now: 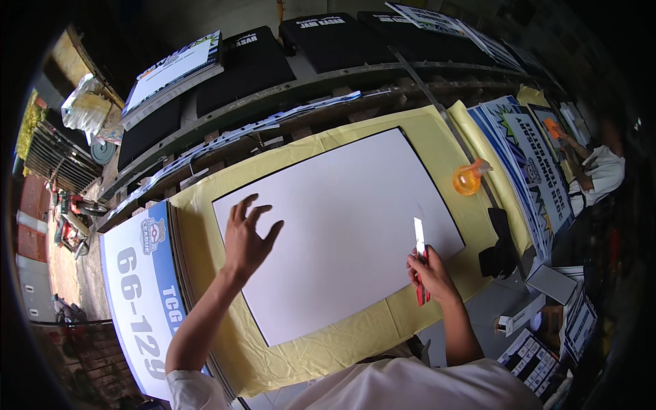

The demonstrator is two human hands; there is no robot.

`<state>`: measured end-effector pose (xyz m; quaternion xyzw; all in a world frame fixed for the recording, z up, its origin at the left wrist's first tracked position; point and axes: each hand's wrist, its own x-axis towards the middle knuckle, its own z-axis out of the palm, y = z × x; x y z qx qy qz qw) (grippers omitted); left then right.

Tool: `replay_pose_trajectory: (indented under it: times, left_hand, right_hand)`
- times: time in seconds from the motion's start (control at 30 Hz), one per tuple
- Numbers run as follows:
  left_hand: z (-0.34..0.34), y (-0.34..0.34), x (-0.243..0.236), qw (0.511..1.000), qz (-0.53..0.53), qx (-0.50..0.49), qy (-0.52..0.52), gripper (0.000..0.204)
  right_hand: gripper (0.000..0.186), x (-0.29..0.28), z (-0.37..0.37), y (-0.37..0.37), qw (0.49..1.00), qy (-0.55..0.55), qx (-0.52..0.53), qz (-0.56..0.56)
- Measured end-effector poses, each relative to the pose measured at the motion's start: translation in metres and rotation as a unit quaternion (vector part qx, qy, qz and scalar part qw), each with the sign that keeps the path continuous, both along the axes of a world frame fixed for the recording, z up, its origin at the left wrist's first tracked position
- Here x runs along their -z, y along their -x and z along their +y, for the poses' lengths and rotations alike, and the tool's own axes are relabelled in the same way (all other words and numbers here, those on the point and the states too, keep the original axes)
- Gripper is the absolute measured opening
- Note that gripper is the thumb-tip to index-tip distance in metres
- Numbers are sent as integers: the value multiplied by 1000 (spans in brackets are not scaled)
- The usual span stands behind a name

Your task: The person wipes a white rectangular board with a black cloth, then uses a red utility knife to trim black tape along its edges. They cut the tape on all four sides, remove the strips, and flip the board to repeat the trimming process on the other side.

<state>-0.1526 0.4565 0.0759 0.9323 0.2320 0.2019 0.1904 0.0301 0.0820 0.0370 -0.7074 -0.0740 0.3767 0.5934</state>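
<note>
Before me a large white board (328, 225) with a thin dark edge lies at a slant on yellow sheeting (328, 362). My left hand (247, 236) hovers by the board's left side, its fingers spread and holding nothing. In my right hand (430, 270) is a red utility knife (421, 294), its bright blade out and pointing away from me over the right part of the board. My fingers wrap the knife's handle. Whether the left fingertips touch the board I cannot tell.
An orange, translucent round bottle (467, 179) stands right of the board. Printed boards are stacked at left (137, 294) and right (526, 164). Black printed panels (331, 41) lie on the far rack. Another person (601, 171) works at far right. A motorcycle (72, 219) stands at left.
</note>
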Motion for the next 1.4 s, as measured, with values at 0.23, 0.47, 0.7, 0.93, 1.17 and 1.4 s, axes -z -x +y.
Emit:
replay_pose_trajectory:
  times: [0.23, 0.47, 0.7, 0.93, 1.17, 1.4]
  left_hand:
    - [-233, -111, 37, 993, 24, 118, 20, 55]
    - [-316, -164, 64, 970, 164, 169, -60, 107]
    - [-332, -160, 73, 968, 171, 175, -61, 107]
    - [-338, -149, 80, 972, 160, 159, -72, 99]
    - [-341, -153, 80, 981, 128, 132, -54, 91]
    - [-317, -231, 73, 996, 14, 85, 25, 52]
  right_hand:
    - [33, 11, -129, -21, 999, -2, 32, -39]
    - [41, -2, -193, -54, 993, 2, 51, -108]
    - [46, 25, -240, -71, 996, -22, 64, -61]
    - [45, 27, -232, -96, 997, -20, 11, -69]
    - [47, 17, -206, -110, 972, 67, -9, -226]
    - [46, 24, -191, -99, 915, 110, -26, -386]
